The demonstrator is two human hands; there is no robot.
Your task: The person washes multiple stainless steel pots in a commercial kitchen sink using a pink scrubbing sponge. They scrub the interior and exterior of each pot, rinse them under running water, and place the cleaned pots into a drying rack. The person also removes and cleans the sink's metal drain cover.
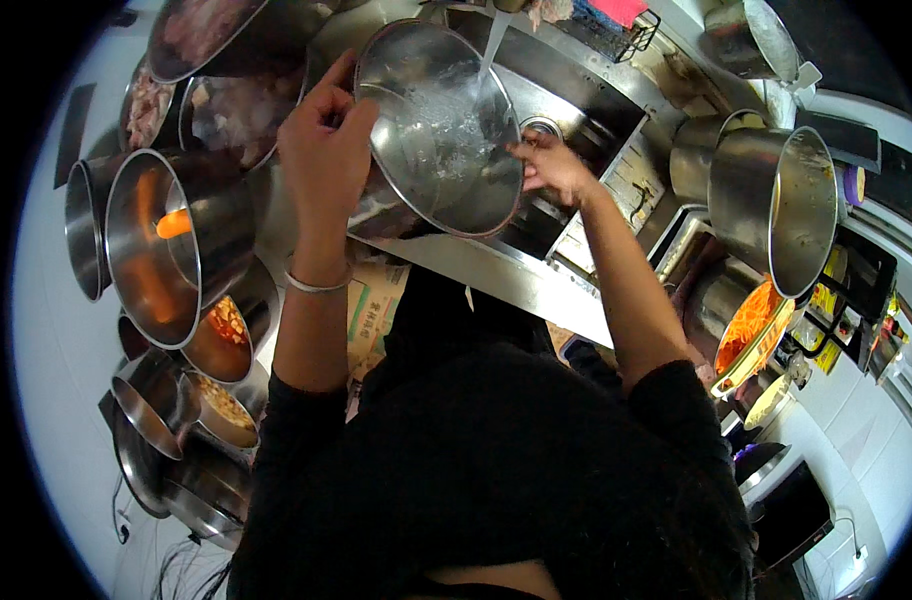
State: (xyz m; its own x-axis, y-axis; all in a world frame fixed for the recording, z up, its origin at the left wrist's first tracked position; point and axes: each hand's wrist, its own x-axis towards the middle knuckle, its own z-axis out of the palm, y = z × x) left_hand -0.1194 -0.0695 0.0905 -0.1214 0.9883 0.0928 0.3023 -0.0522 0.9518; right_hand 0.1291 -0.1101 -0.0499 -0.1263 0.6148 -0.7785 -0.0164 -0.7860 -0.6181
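A large round stainless steel pot (418, 169) is tilted over the sink (587, 86). From above, a stream of water (494, 45) falls into it, and churned water shows inside. My left hand (328, 139) grips the pot's left rim, thumb along the edge. On the opposite side, my right hand (553, 169) holds the lower right rim with its fingers; part of that grip is hidden behind the pot wall. The sink drain (540, 127) shows just above my right hand.
Left of me stand several steel pots, one with an orange object (174, 223), others with raw meat (150, 112) and chopped food (227, 321). To the right are a tall steel pot (741, 202) and shredded carrot (748, 319) in a container. The counter's metal edge (493, 274) runs before me.
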